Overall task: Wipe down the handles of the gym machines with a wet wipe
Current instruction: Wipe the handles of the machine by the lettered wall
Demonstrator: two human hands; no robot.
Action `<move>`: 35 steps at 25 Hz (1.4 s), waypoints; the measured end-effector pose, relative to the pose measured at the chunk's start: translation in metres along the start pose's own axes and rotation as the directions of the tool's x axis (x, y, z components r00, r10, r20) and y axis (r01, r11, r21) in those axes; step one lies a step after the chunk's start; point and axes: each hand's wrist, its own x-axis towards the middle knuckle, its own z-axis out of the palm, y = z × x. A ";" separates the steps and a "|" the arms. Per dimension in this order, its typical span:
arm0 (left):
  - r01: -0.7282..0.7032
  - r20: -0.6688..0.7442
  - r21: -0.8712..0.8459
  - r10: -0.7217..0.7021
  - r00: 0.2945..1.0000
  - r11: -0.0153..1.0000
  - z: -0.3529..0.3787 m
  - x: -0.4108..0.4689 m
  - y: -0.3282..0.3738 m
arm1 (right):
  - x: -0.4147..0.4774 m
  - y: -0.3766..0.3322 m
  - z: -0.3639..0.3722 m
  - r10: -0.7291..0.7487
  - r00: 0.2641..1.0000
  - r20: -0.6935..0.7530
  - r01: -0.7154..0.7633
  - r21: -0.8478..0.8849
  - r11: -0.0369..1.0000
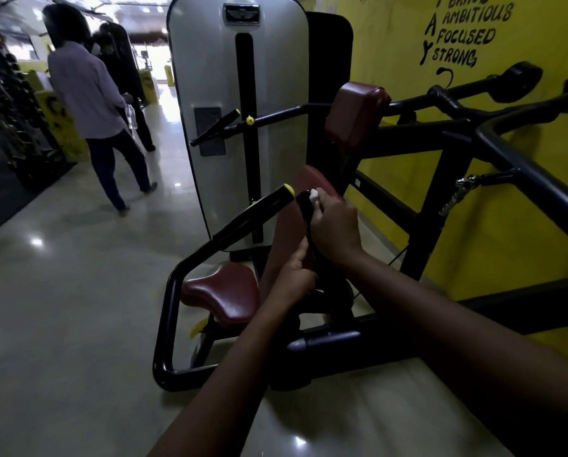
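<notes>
A black machine handle (304, 209) rises at the centre of the head view, beside a second black handle with a yellow end cap (259, 211). My right hand (333, 225) grips the upper part of the handle and pinches a white wet wipe (315, 194) against its top. Lower down, my left hand (296, 278) curls round the same handle's lower part. Most of the wipe is hidden under my fingers.
The machine has a dark red seat (225, 293), red pads (355, 110), a grey weight-stack cover (216, 94) and black bars (513, 153) at the right by a yellow wall. Two people (91, 94) stand on the shiny floor at left near a dumbbell rack (19, 127).
</notes>
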 end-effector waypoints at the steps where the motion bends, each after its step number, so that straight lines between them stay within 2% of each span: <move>1: 0.005 -0.002 -0.028 -0.005 1.000 1.000 0.000 0.000 -0.001 | 0.003 0.002 0.000 0.103 0.994 0.048 -0.107 0.091 0.990; 2: 0.004 0.003 -0.055 -0.004 1.000 0.998 0.001 0.000 -0.002 | 0.004 0.005 -0.001 0.240 0.961 0.140 -0.267 0.222 0.938; 3: 0.004 0.011 -0.081 -0.003 1.000 0.997 0.002 0.001 -0.003 | 0.003 0.006 -0.005 0.371 0.890 0.266 -0.448 0.357 0.819; 4: -0.002 0.015 -0.097 0.003 1.000 0.995 0.002 0.001 -0.004 | -0.001 0.007 -0.009 0.452 0.788 0.419 -0.613 0.463 0.640; 5: -0.013 0.005 -0.096 0.013 1.000 0.995 0.002 0.002 -0.006 | -0.007 0.009 -0.012 0.481 0.693 0.537 -0.721 0.502 0.478; 6: -0.030 -0.014 -0.080 0.029 0.999 0.996 0.003 0.001 -0.006 | -0.012 0.009 -0.016 0.480 0.637 0.603 -0.770 0.473 0.428; 7: -0.038 -0.030 -0.066 0.036 0.999 0.997 0.004 0.002 -0.007 | -0.015 0.006 -0.016 0.488 0.618 0.616 -0.781 0.410 0.471; 8: -0.034 -0.027 -0.067 0.032 0.999 0.997 0.005 0.002 -0.006 | -0.017 0.004 -0.015 0.510 0.644 0.570 -0.746 0.322 0.583; 10: -0.037 -0.028 -0.086 0.034 0.999 0.996 0.004 0.002 -0.005 | -0.023 0.001 -0.013 0.520 0.785 0.337 -0.588 0.139 0.797; 12: -0.023 -0.028 -0.034 0.022 0.999 0.999 0.004 -0.002 -0.004 | -0.035 -0.003 -0.020 0.353 0.920 0.172 -0.375 0.121 0.919; 13: -0.013 -0.012 -0.042 0.012 1.000 0.999 0.004 -0.003 -0.004 | -0.044 -0.003 -0.026 0.252 0.960 0.126 -0.266 0.107 0.958; 15: 0.015 0.002 -0.120 -0.015 1.000 0.993 0.005 -0.007 -0.001 | -0.064 -0.004 -0.037 0.094 0.992 0.088 -0.092 -0.025 0.995; 17: -0.013 -0.030 -0.142 0.009 1.000 0.990 0.005 -0.008 -0.002 | -0.075 -0.001 -0.039 -0.013 0.990 0.137 0.043 -0.224 0.974; 18: -0.033 -0.052 -0.144 0.025 0.998 0.989 0.003 -0.006 -0.004 | -0.076 0.000 -0.036 -0.019 0.979 0.202 0.079 -0.294 0.952; 22: -0.051 -0.056 -0.259 0.038 0.998 0.964 -0.002 -0.011 -0.005 | -0.067 -0.006 -0.032 0.090 0.944 0.317 0.014 -0.312 0.950; 24: -0.092 -0.046 -0.233 0.083 0.995 0.968 -0.002 -0.015 -0.006 | -0.080 -0.009 -0.041 0.063 0.943 0.327 0.073 -0.388 0.919; 27: -0.202 -0.083 -0.130 0.193 0.978 0.971 -0.005 -0.015 -0.011 | -0.110 -0.023 -0.052 -0.036 0.957 0.288 0.162 -0.426 0.890; 30: -0.300 -0.125 0.107 0.312 0.942 0.948 -0.002 -0.022 -0.009 | -0.120 -0.031 -0.059 -0.045 0.974 0.223 0.132 -0.393 0.910; 31: -0.328 -0.122 0.189 0.353 0.928 0.926 0.002 -0.030 -0.006 | -0.122 -0.033 -0.063 -0.016 0.987 0.158 0.069 -0.334 0.940; 33: -0.430 -0.051 0.236 0.453 0.890 0.871 0.014 -0.050 -0.003 | -0.133 -0.037 -0.076 0.144 0.988 -0.062 -0.148 -0.070 0.987; 35: -0.518 0.037 0.222 0.524 0.851 0.826 0.026 -0.066 -0.001 | -0.148 -0.040 -0.092 0.378 0.909 -0.175 -0.339 0.218 0.915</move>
